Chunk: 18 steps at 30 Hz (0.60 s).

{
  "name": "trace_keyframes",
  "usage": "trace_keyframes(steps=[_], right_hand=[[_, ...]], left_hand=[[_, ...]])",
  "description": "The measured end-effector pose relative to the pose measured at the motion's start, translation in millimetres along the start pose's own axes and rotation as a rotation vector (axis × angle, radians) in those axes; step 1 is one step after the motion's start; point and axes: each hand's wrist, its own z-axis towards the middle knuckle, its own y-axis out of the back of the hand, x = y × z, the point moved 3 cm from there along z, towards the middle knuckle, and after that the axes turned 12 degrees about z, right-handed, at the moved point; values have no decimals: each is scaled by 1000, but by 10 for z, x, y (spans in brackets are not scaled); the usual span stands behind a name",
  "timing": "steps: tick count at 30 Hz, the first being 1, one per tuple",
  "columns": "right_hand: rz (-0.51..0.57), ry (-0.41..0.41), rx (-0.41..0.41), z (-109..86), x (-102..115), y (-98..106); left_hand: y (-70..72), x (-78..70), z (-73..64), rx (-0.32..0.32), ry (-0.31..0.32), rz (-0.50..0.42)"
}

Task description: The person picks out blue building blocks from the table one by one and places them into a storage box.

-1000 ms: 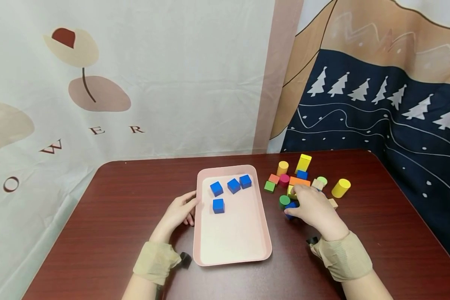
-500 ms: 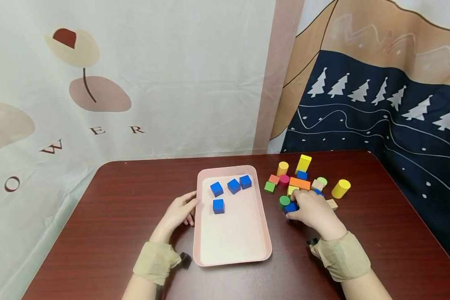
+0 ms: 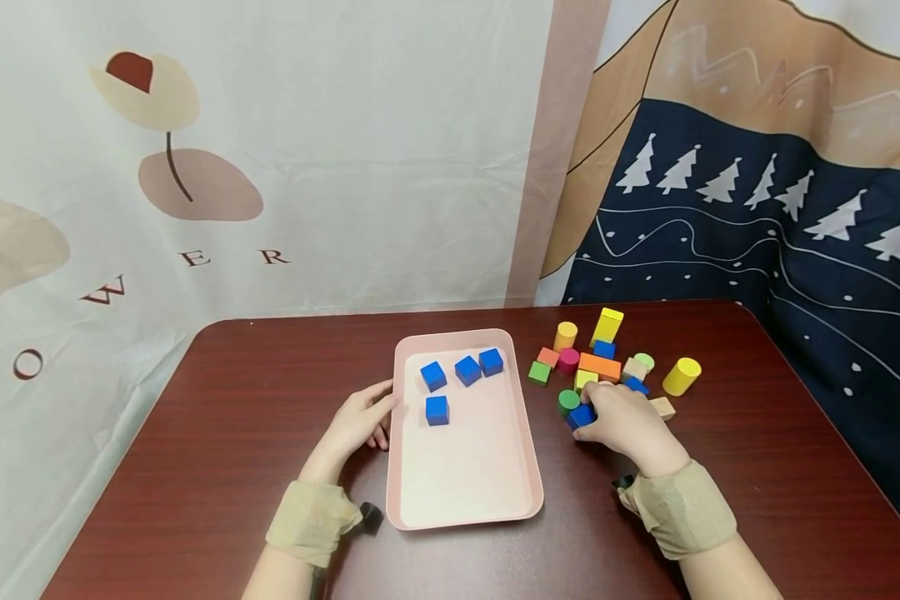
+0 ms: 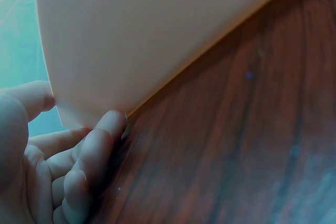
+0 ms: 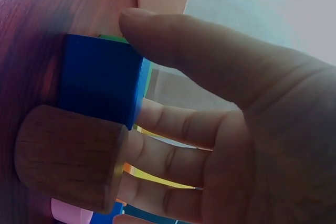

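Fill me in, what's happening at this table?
A person's left hand grips a tray by its edge; four blue cubes sit in it. The right hand is curled around another blue cube, right of the tray among mixed blocks. Two more blue blocks lie there.

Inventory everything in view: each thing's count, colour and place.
Table: 1, reddish, across the foreground
Tray: 1, pink, on table
Pale backdrop: 1, whitish, behind table, left
Patterned backdrop: 1, navy and tan, behind table, right
Tray cubes: 4, blue, inside tray
Near cube: 1, blue, right of tray, front
Loose blocks: 9 visible, blue (two), yellow (two), orange (two), beige (two), green, right of tray
Cylinders: 5, yellow (two), magenta, green, pale green, right of tray
Wooden cylinder: 1, brown, by near cube, right wrist view; possibly counted above
Wrist wraps: 2, beige, foreground
Black pieces: 2, black, at wraps
Left hand: 1, bare, at tray's left edge
Right hand: 1, bare, around near cube
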Motion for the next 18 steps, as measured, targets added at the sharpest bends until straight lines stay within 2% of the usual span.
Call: trace_keyframes(steps=[18], right_hand=[[7, -8, 11, 32, -11, -11]], left_hand=[[8, -9, 2, 7, -13, -11]])
